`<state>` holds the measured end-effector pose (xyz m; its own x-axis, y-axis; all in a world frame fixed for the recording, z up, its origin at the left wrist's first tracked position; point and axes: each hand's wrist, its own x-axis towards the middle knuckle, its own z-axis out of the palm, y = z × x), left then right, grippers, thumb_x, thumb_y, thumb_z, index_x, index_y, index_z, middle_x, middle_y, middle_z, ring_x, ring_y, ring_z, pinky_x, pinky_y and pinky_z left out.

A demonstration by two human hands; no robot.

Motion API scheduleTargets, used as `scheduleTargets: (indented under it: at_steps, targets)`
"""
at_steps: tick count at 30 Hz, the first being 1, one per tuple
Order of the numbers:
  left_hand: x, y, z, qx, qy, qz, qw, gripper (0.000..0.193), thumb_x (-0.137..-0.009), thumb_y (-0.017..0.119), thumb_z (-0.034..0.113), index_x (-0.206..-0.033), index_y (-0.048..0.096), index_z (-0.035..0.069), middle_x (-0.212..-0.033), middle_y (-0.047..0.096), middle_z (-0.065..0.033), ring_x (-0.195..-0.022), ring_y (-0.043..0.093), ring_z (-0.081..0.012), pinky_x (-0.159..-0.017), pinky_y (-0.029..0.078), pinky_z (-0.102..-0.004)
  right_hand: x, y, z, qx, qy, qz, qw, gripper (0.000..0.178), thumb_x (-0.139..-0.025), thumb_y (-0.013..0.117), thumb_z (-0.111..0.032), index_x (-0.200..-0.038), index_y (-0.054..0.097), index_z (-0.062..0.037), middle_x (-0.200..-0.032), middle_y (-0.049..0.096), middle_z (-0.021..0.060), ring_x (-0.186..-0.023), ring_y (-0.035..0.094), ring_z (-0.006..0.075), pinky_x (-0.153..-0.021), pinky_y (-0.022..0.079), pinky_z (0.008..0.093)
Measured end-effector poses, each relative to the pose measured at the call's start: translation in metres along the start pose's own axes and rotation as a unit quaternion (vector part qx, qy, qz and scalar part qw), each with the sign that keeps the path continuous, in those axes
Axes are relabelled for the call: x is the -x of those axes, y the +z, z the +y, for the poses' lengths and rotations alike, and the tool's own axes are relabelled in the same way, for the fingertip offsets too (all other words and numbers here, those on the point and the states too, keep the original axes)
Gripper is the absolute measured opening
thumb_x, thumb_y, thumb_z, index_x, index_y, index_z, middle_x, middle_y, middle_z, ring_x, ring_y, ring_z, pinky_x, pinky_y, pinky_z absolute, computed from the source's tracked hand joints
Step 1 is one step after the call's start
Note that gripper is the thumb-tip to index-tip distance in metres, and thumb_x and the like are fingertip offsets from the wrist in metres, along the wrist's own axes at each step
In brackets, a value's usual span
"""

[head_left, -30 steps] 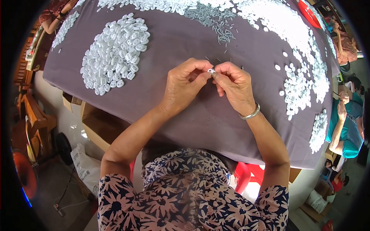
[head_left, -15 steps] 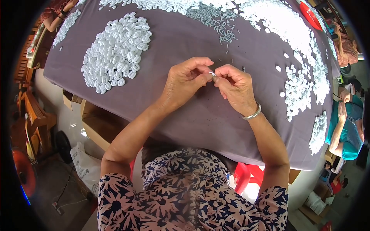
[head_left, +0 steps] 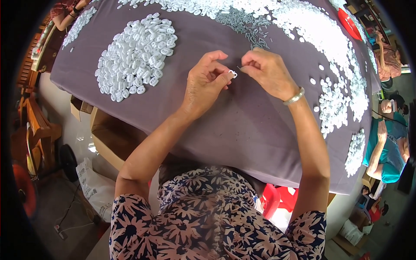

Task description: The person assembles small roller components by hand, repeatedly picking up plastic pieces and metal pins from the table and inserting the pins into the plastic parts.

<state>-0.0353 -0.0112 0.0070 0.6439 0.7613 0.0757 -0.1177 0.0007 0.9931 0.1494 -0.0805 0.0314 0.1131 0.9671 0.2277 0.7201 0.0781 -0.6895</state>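
Note:
Between thumb and fingertips, my left hand [head_left: 203, 84] pinches a small white plastic piece [head_left: 233, 74] with a hole or hook-like outline. A short distance to its right, my right hand [head_left: 271, 73] is closed in a pinch on a thin grey pin [head_left: 239, 67]. Pin and white piece are apart. Both hands hover over the middle of the cloth-covered table. Just beyond the right hand lies a heap of loose grey pins [head_left: 246, 27]. Left of my left hand is a mound of oval white pieces [head_left: 132, 58].
Many more white pieces [head_left: 333, 54] spread along the far and right sides of the purplish tablecloth [head_left: 234, 130]. A red tray [head_left: 349, 24] sits at the far right. An open cardboard box [head_left: 110, 141] stands below the left edge. At the right, a person in teal [head_left: 385, 149] sits.
My hands have drawn apart after being together at the fingertips. The right hand moved slightly away and up, with a grey pin now showing; the left keeps its white piece.

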Motion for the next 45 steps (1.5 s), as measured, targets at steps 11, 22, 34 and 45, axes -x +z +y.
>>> scheduleTargets:
  at_steps: [11,22,34,45]
  targets:
    - [0.000,0.002,-0.001,0.013,-0.004,0.001,1.000,0.038,-0.083,0.067,0.003,-0.118,0.050,0.000,-0.079,0.064,-0.0013,-0.065,0.056,-0.0057,-0.058,0.046,-0.0202,-0.016,0.002,-0.001,0.053,0.058,-0.079,0.994,0.006,-0.076,0.065,-0.003,-0.073,0.061,0.0000,-0.063,0.059,0.0044,-0.056,0.053,0.0107,-0.055,0.044,0.0266]
    - [0.007,0.016,0.007,0.017,-0.005,-0.003,1.000,0.035,-0.083,0.067,0.002,-0.114,0.052,0.001,-0.079,0.064,-0.0029,-0.068,0.057,-0.0060,-0.059,0.047,-0.0208,0.031,-0.002,-0.007,-0.297,0.166,0.042,0.939,0.003,-0.080,0.061,0.001,-0.081,0.062,-0.0011,-0.069,0.059,0.0021,-0.055,0.047,0.0033,-0.047,0.036,0.0183]
    - [0.011,0.025,-0.002,0.041,-0.040,0.000,0.998,0.031,-0.085,0.065,0.001,-0.113,0.052,0.001,-0.081,0.063,-0.0035,-0.069,0.057,-0.0059,-0.059,0.046,-0.0212,0.040,0.009,-0.006,-0.389,0.179,0.046,0.903,0.007,-0.091,0.060,-0.009,-0.092,0.063,-0.0028,-0.078,0.062,0.0023,-0.061,0.050,0.0053,-0.051,0.041,0.0201]
    - [0.012,0.022,0.000,0.044,-0.038,-0.003,0.998,0.031,-0.084,0.065,0.000,-0.113,0.052,0.001,-0.080,0.064,-0.0040,-0.071,0.059,-0.0071,-0.064,0.048,-0.0219,0.040,0.013,-0.015,-0.385,0.189,0.032,0.903,0.010,-0.092,0.060,-0.012,-0.093,0.063,-0.0028,-0.072,0.055,-0.0002,-0.060,0.050,0.0060,-0.051,0.043,0.0205]
